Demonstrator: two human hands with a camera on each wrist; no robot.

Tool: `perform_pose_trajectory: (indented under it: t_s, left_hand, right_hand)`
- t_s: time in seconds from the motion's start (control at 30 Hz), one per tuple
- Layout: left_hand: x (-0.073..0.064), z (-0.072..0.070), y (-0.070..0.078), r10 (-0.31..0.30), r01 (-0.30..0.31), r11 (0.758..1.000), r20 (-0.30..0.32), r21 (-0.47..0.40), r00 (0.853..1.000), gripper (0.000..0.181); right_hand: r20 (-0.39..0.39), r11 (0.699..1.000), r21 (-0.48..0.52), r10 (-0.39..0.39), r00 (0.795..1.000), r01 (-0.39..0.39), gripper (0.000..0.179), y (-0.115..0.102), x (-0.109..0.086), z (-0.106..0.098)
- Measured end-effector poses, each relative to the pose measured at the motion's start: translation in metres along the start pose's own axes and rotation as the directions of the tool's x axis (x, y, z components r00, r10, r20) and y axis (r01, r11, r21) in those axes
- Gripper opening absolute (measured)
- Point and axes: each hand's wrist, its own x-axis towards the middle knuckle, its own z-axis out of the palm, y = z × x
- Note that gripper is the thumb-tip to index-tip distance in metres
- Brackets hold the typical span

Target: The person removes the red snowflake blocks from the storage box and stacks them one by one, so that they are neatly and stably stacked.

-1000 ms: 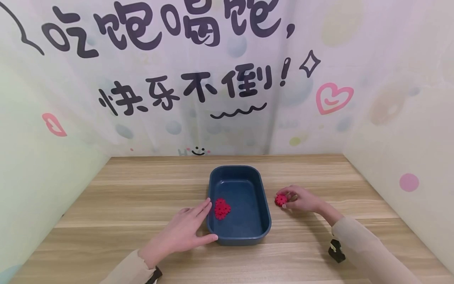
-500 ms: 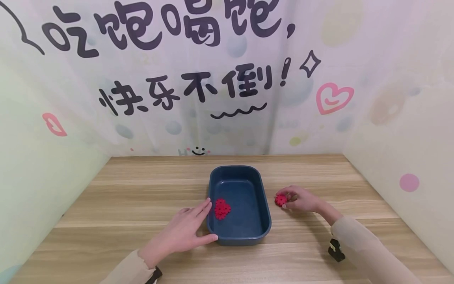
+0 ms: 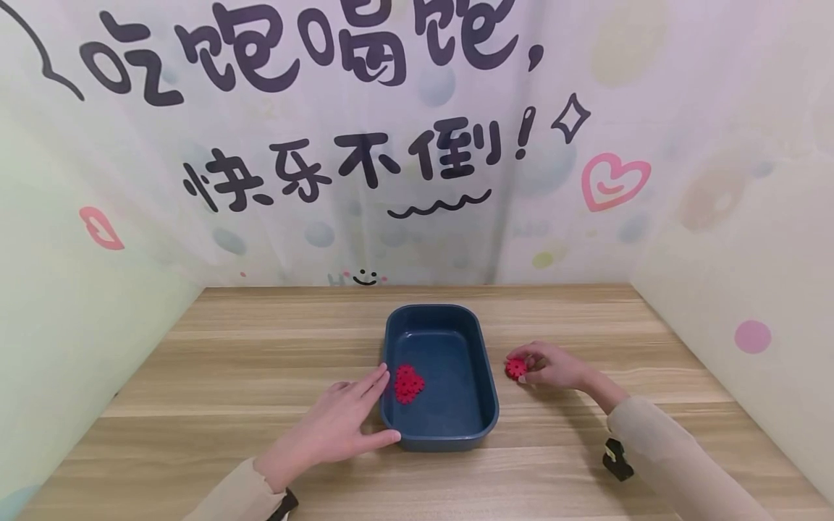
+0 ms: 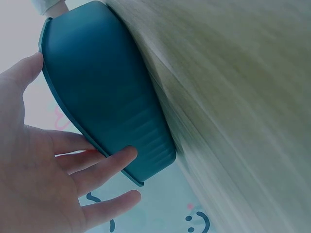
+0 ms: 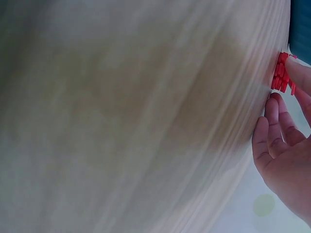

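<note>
A dark blue rectangular tray stands on the table, with several red notched discs piled in its left part. My left hand lies against the tray's left side, fingers extended. Seen from the left wrist, the thumb and fingers touch the tray's rim and outer wall. To the right of the tray, my right hand pinches at a small stack of red notched discs. In the right wrist view the thumb rests on the stack, which sits on the tabletop; how many discs are pinched cannot be told.
The wooden table ends at a printed back curtain with black lettering. Pale side walls flank it. A black wrist strap piece hangs beneath the right sleeve.
Both hands and the tray hold their places. The top red disc under my right fingers appears very slightly shifted; otherwise only the head view has moved a trace.
</note>
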Motion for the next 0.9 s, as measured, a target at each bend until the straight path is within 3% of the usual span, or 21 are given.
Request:
perform_pose_trajectory:
  t_s: [0.9]
  left_hand:
    - [0.0, 0.0004, -0.0004, 0.001, -0.001, 1.0, -0.011, 0.002, 1.0, 0.088]
  right_hand:
    - [0.007, 1.0, -0.006, 0.013, 1.0, -0.013, 0.036, 0.0011, 0.0007, 0.0006]
